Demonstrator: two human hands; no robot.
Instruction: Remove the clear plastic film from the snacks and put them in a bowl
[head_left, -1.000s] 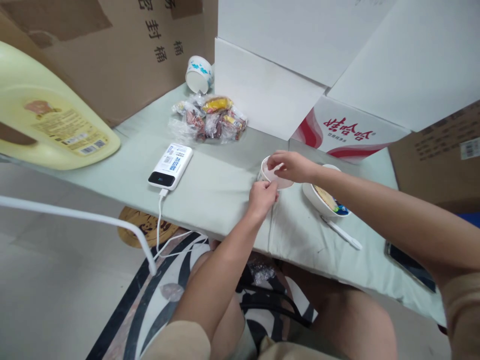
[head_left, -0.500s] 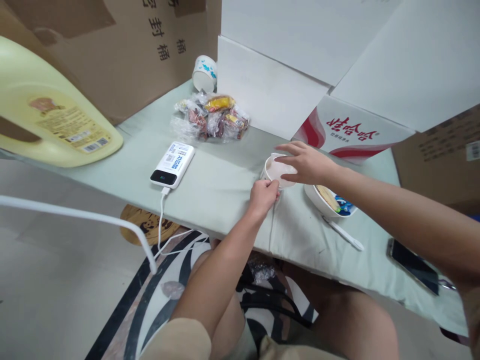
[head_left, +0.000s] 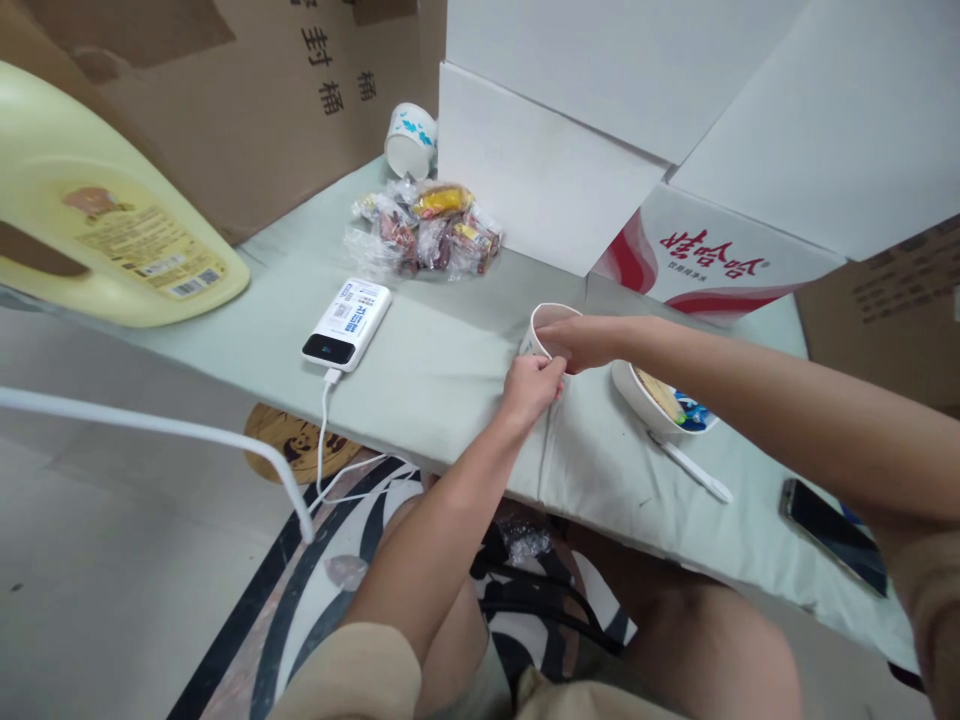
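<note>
A white paper cup (head_left: 553, 312) stands on the cloth-covered table, its mouth tilted toward me. My left hand (head_left: 531, 388) is closed on its near side, with thumb and fingers pinching the rim. Reaching in from the right, my right hand (head_left: 589, 342) has its fingers down inside the cup; the cup and the hand itself hide most of them. What they touch in there cannot be made out. Just right of the cup sits a white bowl (head_left: 628, 392) with a yellowish piece and blue wrappers, partly under my right forearm.
A white stick-like tool (head_left: 694, 470) and a phone (head_left: 834, 537) lie to the right. Leftward are a cabled power bank (head_left: 347, 325), wrapped snacks (head_left: 427, 232), a tipped paper cup (head_left: 411, 140) and a large yellow jug (head_left: 127, 220). An open white carton (head_left: 540, 170) stands behind.
My right hand has gone from hovering spread over the cup to having its fingers inside it. My left hand keeps its hold on the rim, and the cup looks more tilted.
</note>
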